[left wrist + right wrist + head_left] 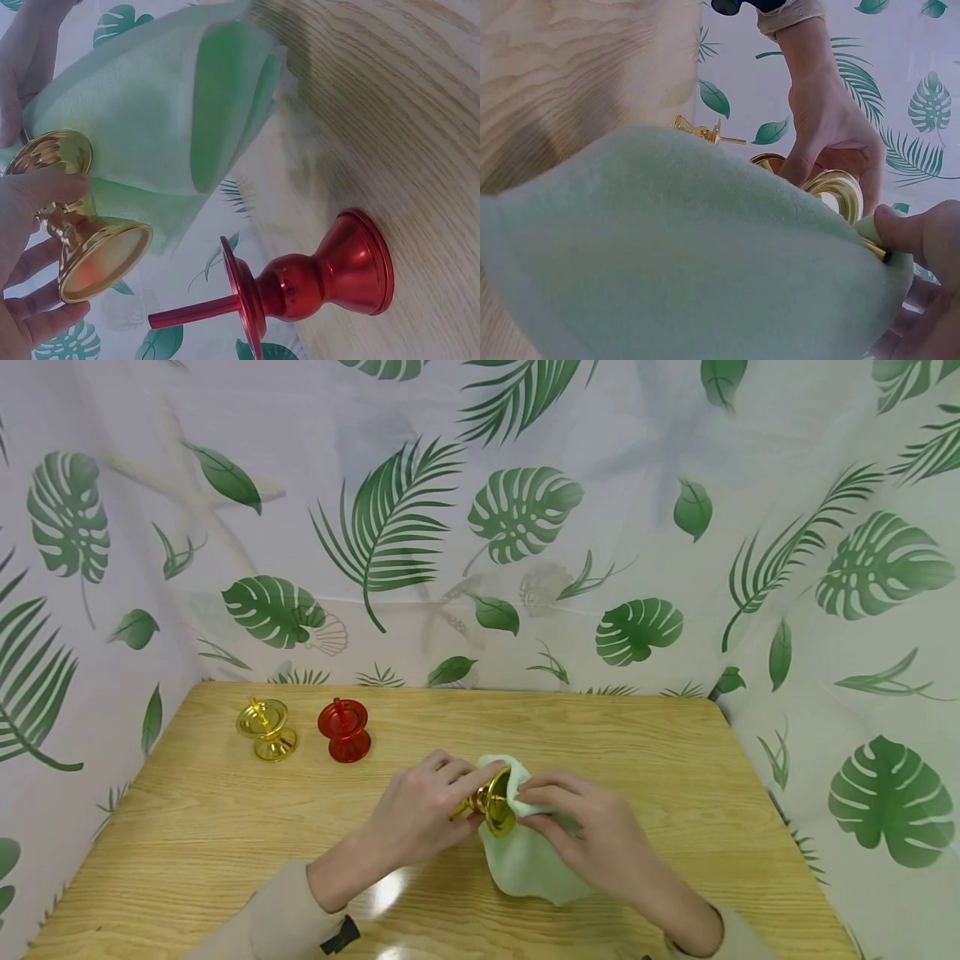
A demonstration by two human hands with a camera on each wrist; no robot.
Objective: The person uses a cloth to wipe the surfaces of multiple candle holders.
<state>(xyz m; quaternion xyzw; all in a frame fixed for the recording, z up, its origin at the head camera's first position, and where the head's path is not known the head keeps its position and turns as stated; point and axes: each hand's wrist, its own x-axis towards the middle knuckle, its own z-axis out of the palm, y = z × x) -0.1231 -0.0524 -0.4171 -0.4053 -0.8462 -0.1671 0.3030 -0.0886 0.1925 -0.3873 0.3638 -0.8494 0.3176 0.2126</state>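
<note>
Tipped on its side above the table, a shiny gold candle holder (498, 806) is gripped around its stem by my left hand (423, 806). Its dish faces my right hand (600, 835), which pinches a pale green cloth (528, 868) against the dish rim. The cloth's lower part hangs beneath that hand. In the left wrist view the holder's flared base (105, 262) points away from the cloth. The right wrist view has the cloth covering much of the scene, with the holder's dish (838, 195) partly behind it.
A second gold candle holder (275, 743) and a red candle holder (349, 745) stand upright at the back left of the wooden table (225, 827). Behind the table hangs a leaf-patterned sheet (420, 643), which also runs along both sides.
</note>
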